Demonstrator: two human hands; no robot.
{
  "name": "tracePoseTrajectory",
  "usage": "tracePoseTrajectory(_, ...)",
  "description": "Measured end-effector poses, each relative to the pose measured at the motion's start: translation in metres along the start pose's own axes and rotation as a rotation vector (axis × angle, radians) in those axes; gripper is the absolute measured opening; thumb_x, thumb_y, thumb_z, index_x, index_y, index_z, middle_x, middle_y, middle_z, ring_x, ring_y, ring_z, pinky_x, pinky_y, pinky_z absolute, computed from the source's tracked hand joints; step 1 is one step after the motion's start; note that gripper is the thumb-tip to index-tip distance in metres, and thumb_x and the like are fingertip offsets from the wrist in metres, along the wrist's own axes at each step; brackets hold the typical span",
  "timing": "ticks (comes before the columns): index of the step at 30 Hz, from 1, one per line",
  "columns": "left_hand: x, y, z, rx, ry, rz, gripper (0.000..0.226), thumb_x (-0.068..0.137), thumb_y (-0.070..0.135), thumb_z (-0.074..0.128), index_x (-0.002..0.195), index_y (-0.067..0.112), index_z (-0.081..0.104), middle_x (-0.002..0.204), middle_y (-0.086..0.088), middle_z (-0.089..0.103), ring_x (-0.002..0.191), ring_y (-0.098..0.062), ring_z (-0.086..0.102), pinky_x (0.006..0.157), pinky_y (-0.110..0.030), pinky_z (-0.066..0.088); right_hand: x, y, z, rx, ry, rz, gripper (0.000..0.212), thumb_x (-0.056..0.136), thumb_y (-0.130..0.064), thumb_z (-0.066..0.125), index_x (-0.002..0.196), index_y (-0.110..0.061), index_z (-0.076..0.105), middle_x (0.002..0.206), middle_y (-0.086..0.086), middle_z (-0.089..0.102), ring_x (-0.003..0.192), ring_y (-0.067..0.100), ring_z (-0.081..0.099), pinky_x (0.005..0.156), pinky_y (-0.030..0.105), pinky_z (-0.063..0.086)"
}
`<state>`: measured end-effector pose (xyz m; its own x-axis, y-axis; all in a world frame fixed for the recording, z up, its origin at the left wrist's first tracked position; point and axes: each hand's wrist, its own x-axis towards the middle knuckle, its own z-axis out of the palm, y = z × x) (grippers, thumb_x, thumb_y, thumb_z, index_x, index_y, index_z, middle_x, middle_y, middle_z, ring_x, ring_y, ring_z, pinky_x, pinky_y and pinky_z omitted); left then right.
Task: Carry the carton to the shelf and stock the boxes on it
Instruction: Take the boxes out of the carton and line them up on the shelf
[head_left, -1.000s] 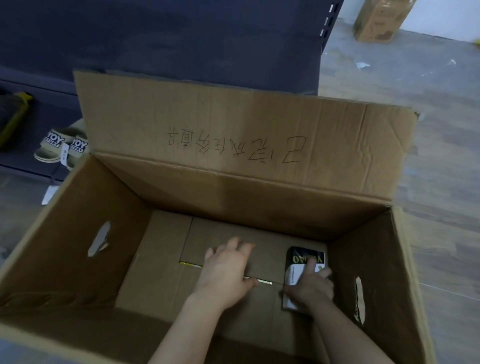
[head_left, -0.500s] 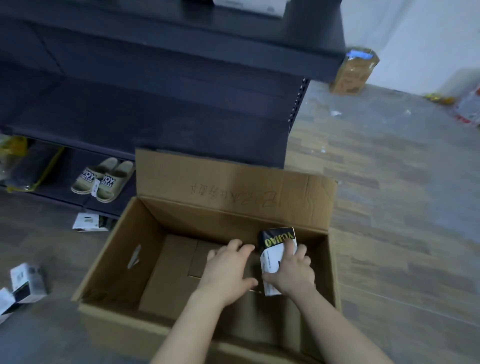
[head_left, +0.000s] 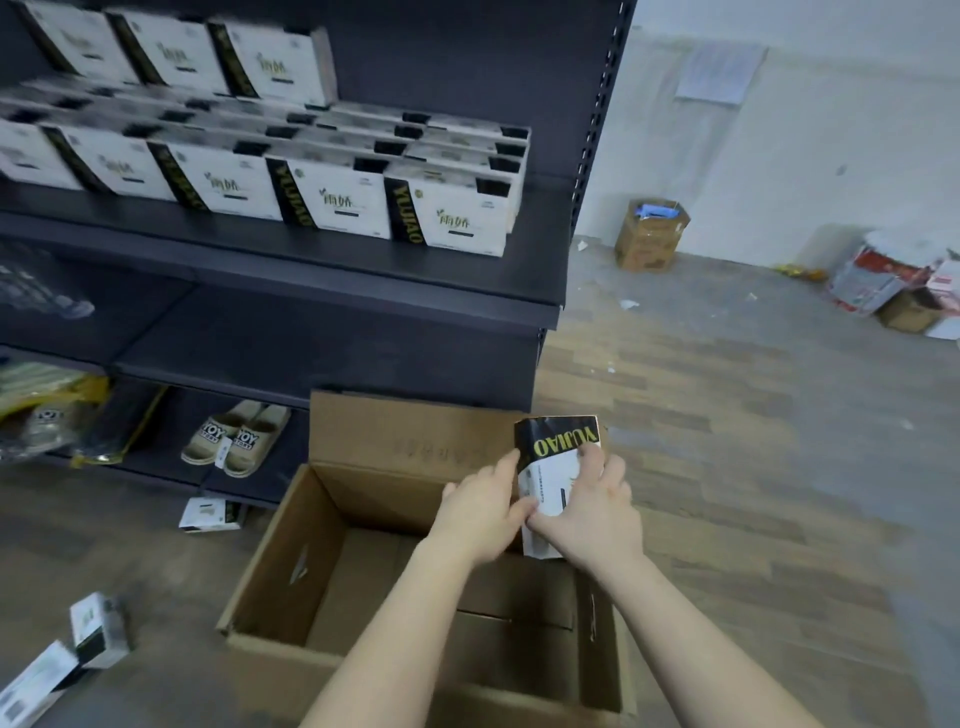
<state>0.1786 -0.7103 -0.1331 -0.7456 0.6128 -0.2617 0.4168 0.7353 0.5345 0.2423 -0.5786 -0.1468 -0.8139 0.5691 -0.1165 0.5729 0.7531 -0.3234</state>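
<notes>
While both hands meet over the open carton (head_left: 275, 564), they hold one black-and-white box (head_left: 558, 454) between them. The right hand (head_left: 589, 519) grips it with fingers curled over the right edge. The left hand (head_left: 480, 512) holds the left edge between thumb and forefinger. The box stands upright between the two palms, above the carton's far right corner and clear of its bottom. Beyond the hands and up to their left, the dark shelf (head_left: 322, 262) carries rows of matching boxes (head_left: 449, 215). Lower down, left of the hands, a pair of slippers (head_left: 236, 434) sits on the shelf's lowest level. Loose boxes (head_left: 98, 629) lie on the floor (head_left: 727, 467), well to the left of the left forearm.
</notes>
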Motion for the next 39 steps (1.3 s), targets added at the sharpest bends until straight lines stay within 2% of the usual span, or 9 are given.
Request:
tracePoseTrajectory(6,-0.001,0.025,-0.017,-0.246,0.001,-0.018,0.074,0.095,0.037,0.057,0.15,0.017,0.012,0.136,-0.007,0.056,0.117,-0.026,0.057,0.097,-0.041,0.045,-0.011,-0.009,-0.027,0.042,0.051,-0.035,0.086,0.07,-0.047,0.065,0.138,-0.021,0.019,0.125,0.005,0.029,0.112,0.03,0.043,0.083,0.041,0.047)
tracePoseTrajectory(9,0.0,0.03,-0.022,-0.331,-0.002,-0.041,0.077,0.092,0.032,0.063,0.147,0.019,0.011,0.138,-0.008,0.052,0.115,-0.024,0.057,0.089,-0.033,0.046,-0.014,-0.01,-0.034,0.065,0.066,-0.066,0.088,0.07,-0.044,0.068,0.139,-0.021,0.018,0.128,0.006,0.027,0.115,0.029,0.042,0.086,0.04,0.048)
tracePoseTrajectory(15,-0.001,0.033,-0.037,-0.438,0.067,-0.004,0.08,0.09,0.023,0.066,0.144,0.029,0.007,0.142,-0.007,0.04,0.111,-0.018,0.056,0.089,-0.03,0.05,-0.006,0.002,-0.048,0.277,0.025,-0.192,0.101,0.068,-0.048,0.079,0.138,-0.025,0.01,0.133,0.002,0.02,0.116,0.023,0.046,0.09,0.034,0.051)
tracePoseTrajectory(20,0.001,0.032,-0.05,-0.36,0.05,0.038,0.082,0.089,0.028,0.068,0.144,0.033,0.008,0.136,-0.007,0.048,0.106,-0.017,0.06,0.09,-0.034,0.053,0.012,0.015,-0.079,0.33,-0.008,-0.29,0.102,0.069,-0.042,0.083,0.141,-0.022,0.014,0.142,0.003,0.026,0.12,0.02,0.048,0.089,0.027,0.045)
tracePoseTrajectory(25,0.002,0.036,-0.07,-0.235,0.028,0.093,0.081,0.088,0.024,0.069,0.145,0.031,0.012,0.128,-0.008,0.052,0.09,-0.013,0.059,0.073,-0.025,0.051,0.042,0.012,-0.112,0.323,-0.068,-0.374,0.106,0.065,-0.045,0.086,0.148,-0.024,0.023,0.152,0.0,0.026,0.138,0.02,0.033,0.112,0.042,0.035)
tracePoseTrajectory(29,0.004,0.042,-0.085,-0.147,0.041,0.134,0.074,0.087,0.022,0.069,0.143,0.026,0.019,0.121,-0.003,0.051,0.091,-0.014,0.059,0.076,-0.03,0.054,0.057,0.003,-0.127,0.385,-0.315,-0.382,0.089,0.075,-0.033,0.082,0.146,-0.037,0.028,0.153,-0.004,0.034,0.14,0.021,0.034,0.112,0.042,0.036)
tracePoseTrajectory(33,0.004,0.041,-0.099,-0.099,0.044,0.155,0.066,0.087,0.02,0.069,0.14,0.025,0.029,0.125,0.0,0.054,0.098,-0.012,0.06,0.067,-0.02,0.05,0.061,0.0,-0.122,0.398,-0.346,-0.335,0.081,0.081,-0.036,0.076,0.146,-0.036,0.028,0.152,-0.002,0.037,0.133,0.025,0.044,0.104,0.048,0.046)
tracePoseTrajectory(36,0.0,0.039,-0.103,-0.103,0.157,0.175,0.075,0.084,0.021,0.074,0.143,0.029,0.03,0.133,0.003,0.053,0.115,-0.015,0.056,0.085,-0.032,0.054,0.063,0.001,-0.12,0.478,-0.355,-0.322,0.061,0.085,-0.029,0.073,0.132,-0.038,0.035,0.14,-0.001,0.046,0.113,0.022,0.058,0.083,0.04,0.059)
tracePoseTrajectory(39,-0.002,0.031,-0.098,-0.02,0.33,0.104,0.094,0.076,0.032,0.08,0.15,0.029,0.021,0.148,0.001,0.04,0.135,-0.021,0.039,0.108,-0.05,0.035,0.065,0.003,-0.12,0.607,-0.337,-0.284,0.055,0.086,-0.021,0.072,0.127,-0.03,0.036,0.128,-0.001,0.05,0.1,0.018,0.063,0.068,0.032,0.06)
